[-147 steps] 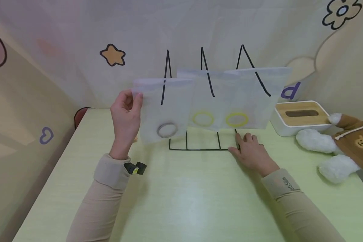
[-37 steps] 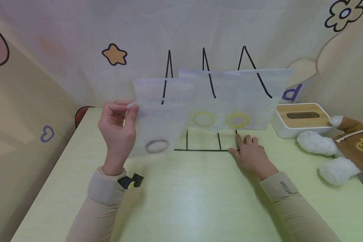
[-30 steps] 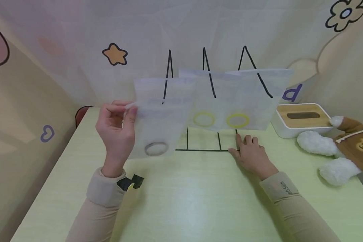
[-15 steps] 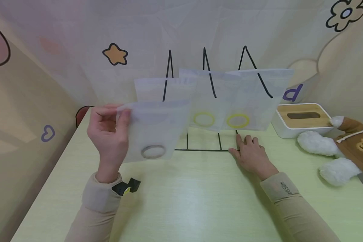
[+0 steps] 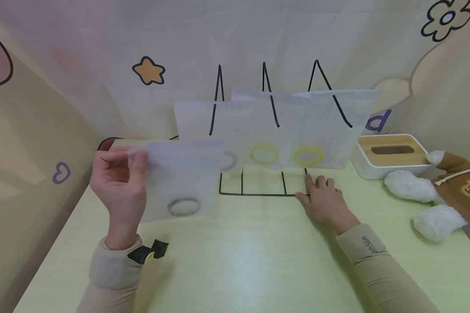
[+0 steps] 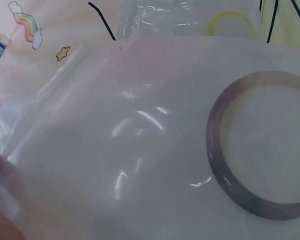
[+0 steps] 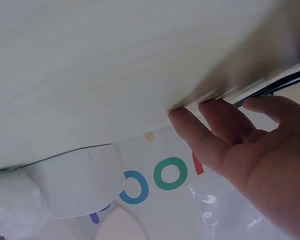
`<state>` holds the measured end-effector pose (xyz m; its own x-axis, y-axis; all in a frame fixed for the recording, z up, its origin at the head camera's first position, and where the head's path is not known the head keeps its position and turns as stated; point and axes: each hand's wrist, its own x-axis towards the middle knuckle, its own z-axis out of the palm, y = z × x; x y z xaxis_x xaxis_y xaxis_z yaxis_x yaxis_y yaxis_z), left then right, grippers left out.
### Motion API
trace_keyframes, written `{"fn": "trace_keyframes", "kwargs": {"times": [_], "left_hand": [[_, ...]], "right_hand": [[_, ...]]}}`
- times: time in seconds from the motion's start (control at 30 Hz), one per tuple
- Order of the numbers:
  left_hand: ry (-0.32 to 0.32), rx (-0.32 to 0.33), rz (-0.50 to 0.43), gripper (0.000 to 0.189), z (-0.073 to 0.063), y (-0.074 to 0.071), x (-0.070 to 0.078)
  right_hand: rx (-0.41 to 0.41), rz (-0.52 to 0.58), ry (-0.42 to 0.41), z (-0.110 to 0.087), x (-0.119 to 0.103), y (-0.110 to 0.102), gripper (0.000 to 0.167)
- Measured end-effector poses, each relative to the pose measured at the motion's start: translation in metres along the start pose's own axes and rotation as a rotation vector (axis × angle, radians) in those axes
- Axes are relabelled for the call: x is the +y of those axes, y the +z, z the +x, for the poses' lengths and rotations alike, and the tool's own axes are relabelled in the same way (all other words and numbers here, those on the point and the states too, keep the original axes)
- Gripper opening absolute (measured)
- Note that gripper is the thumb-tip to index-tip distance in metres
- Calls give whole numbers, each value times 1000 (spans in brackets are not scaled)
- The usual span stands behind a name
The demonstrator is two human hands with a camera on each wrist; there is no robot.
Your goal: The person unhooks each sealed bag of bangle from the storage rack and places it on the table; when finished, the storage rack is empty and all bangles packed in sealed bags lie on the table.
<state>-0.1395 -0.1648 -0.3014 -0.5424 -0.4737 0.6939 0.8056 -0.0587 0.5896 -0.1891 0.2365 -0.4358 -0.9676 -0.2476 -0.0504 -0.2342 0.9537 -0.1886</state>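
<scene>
A clear zip bag [image 5: 172, 178] is pinched at its upper left corner between thumb and fingers of my left hand [image 5: 119, 187]. Low inside it lies a grey-brown bangle [image 5: 184, 214]; the left wrist view shows this bangle [image 6: 214, 145] close up, part of it cut off. The held bag stands apart from the black wire rack [image 5: 258, 194], in front and to the left. My right hand [image 5: 327, 200] rests at the rack's front right corner, fingers loosely extended; in the right wrist view fingertips touch the table.
Another bag [image 5: 203, 117] hangs on the left hook, its greyish ring partly covered. Bags with yellow rings hang on the middle hook [image 5: 272, 104] and right hook [image 5: 338, 108]. A tissue box [image 5: 391, 161] and a plush toy [image 5: 464, 187] stand at the right.
My left hand has drawn the front bag with the grey-brown bangle off the left hook, toward the lower left. Another bag now shows behind it. My right hand has stayed in place.
</scene>
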Motion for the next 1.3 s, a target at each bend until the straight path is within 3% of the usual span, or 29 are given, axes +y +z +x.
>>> {"fn": "trace_keyframes", "kwargs": {"times": [0.13, 0.4, 0.63, 0.97, 1.3], "left_hand": [[-37, 58, 21, 21, -1, -15, 2], [-74, 66, 63, 21, -2, -31, 2], [-80, 79, 52, 21, -4, -35, 2], [-75, 93, 162, 17, -6, -41, 2], [-98, 93, 129, 15, -7, -44, 5]], "right_hand": [[9, -7, -6, -1, 0, 0, 70], [-3, 4, -11, 1, 1, 2, 71], [1, -5, -9, 2, 0, 1, 71], [2, -7, -8, -1, -1, 2, 70], [19, -12, -12, 0, 0, 4, 70]]}}
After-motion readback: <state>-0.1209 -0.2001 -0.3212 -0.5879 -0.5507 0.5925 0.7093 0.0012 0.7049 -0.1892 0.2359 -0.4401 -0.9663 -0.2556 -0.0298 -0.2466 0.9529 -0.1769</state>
